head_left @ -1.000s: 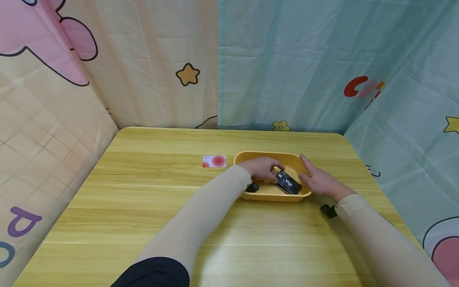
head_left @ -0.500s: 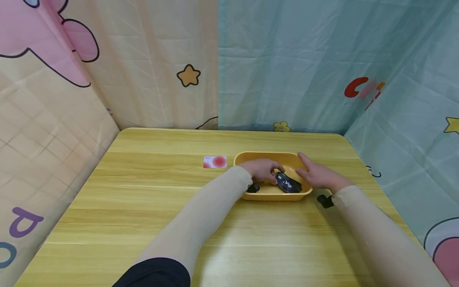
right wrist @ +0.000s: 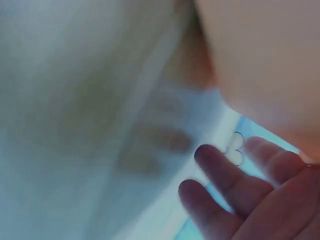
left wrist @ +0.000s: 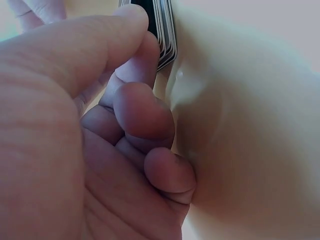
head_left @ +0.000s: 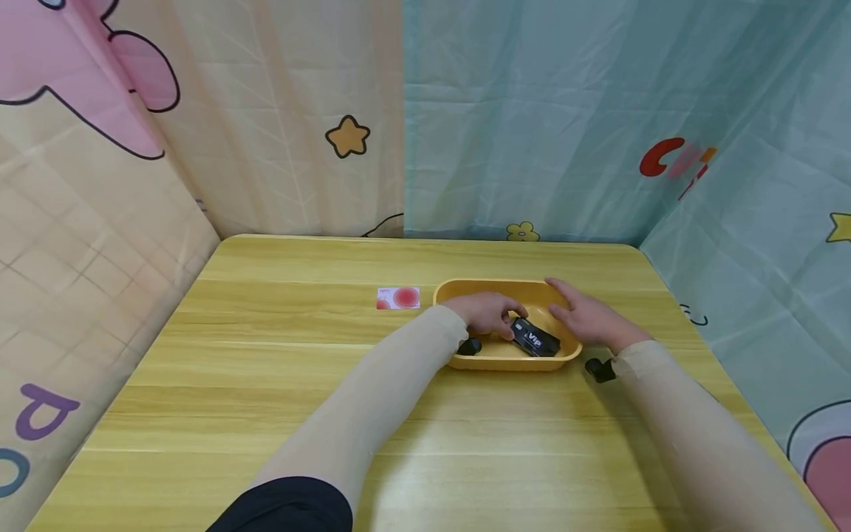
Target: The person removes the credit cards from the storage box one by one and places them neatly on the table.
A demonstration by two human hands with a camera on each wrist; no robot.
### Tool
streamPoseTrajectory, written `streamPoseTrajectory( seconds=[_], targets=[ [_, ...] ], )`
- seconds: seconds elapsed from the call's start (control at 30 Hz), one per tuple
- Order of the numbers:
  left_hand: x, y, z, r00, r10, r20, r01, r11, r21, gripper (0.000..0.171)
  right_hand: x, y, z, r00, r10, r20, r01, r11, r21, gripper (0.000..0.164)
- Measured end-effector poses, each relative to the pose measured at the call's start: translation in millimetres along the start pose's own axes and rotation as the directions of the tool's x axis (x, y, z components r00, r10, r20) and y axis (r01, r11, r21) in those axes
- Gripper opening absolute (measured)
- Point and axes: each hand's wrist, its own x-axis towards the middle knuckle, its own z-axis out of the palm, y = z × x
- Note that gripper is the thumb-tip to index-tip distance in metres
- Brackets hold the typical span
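Observation:
A stack of black cards, the top one printed "VIP", leans inside a yellow plastic basket. My left hand reaches over the basket's left side and pinches the stack's left end between thumb and fingers. Close up in the left wrist view, the layered edges of the cards show just past the fingertips. At the basket's right end is my right hand, its fingers extended near the rim and holding nothing. In the right wrist view its fingers are spread and blurred.
A pink and white card lies flat on the wooden table, left of the basket. Black wrist cameras hang below both wrists. Printed curtains stand behind the table and along both sides.
My right hand has shifted slightly left and up along the basket's right end. The cards, fanned a little before, now look more squared together. My left hand stays in place.

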Motion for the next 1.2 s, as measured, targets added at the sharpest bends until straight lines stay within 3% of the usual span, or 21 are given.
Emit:
streamPoseTrajectory(
  seconds=[0.33, 0.6, 0.9, 1.2],
  targets=[
    [0.0, -3.0, -2.4, 0.999, -0.037, -0.019, 0.037, 0.999, -0.012, 0.054, 7.1, 3.4, 4.2, 1.000, 0.004, -0.014, -0.003, 0.999, 0.036, 0.062],
    [-9.3, -2.3, -10.7, 0.997, -0.007, -0.082, 0.007, 1.000, -0.006, 0.053, 7.7, 4.8, 7.1, 0.999, -0.002, -0.038, 0.005, 0.998, 0.070, 0.060],
    [-37.1, -0.7, -31.4, 0.983, 0.028, -0.183, -0.015, 0.998, 0.068, 0.052, 6.6, 8.2, 5.5, 0.999, -0.032, -0.034, 0.034, 0.997, 0.063, 0.060],
    [-72.5, -15.7, -55.2, 0.967, 0.025, -0.255, -0.032, 0.999, -0.023, 0.059, 6.2, 7.7, 3.5, 0.999, -0.033, -0.028, 0.035, 0.997, 0.067, 0.060]
  ],
)
